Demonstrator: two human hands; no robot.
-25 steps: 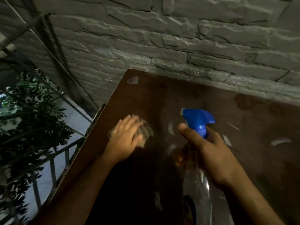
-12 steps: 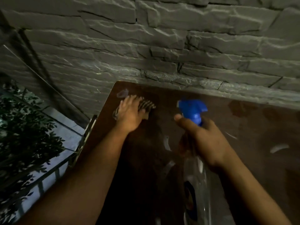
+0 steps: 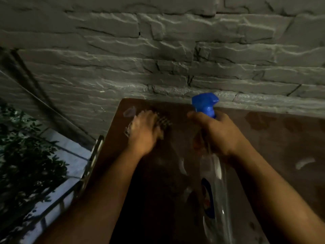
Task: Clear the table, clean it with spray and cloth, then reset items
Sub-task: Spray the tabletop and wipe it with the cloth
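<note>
The checked, crumpled cleaning cloth (image 3: 162,121) lies on the dark brown wooden table (image 3: 274,138) near its far-left corner, at about eleven o'clock from the table's middle, and only its fringe shows past the knuckles. The left hand (image 3: 143,133) lies on top of it, pressing it to the wood; the hand is blurred, so I cannot tell whether its fingers are flat or curled over the cloth. At three o'clock from the cloth, the right hand (image 3: 217,133) grips the neck of a clear plastic spray bottle with a blue trigger head (image 3: 205,104), held upright above the table with the forefinger near the trigger.

The step in hand looks like wiping the sprayed surface. To do it well, I judge the palm should keep even pressure and work in overlapping strokes from the wall edge at twelve o'clock back toward six o'clock, so dirt is drawn off rather than pushed into the corner. Pale smears (image 3: 305,163) at four o'clock and dark wet patches (image 3: 258,120) at two o'clock seem unwiped. The grey stone wall (image 3: 158,59) stands just behind.
</note>
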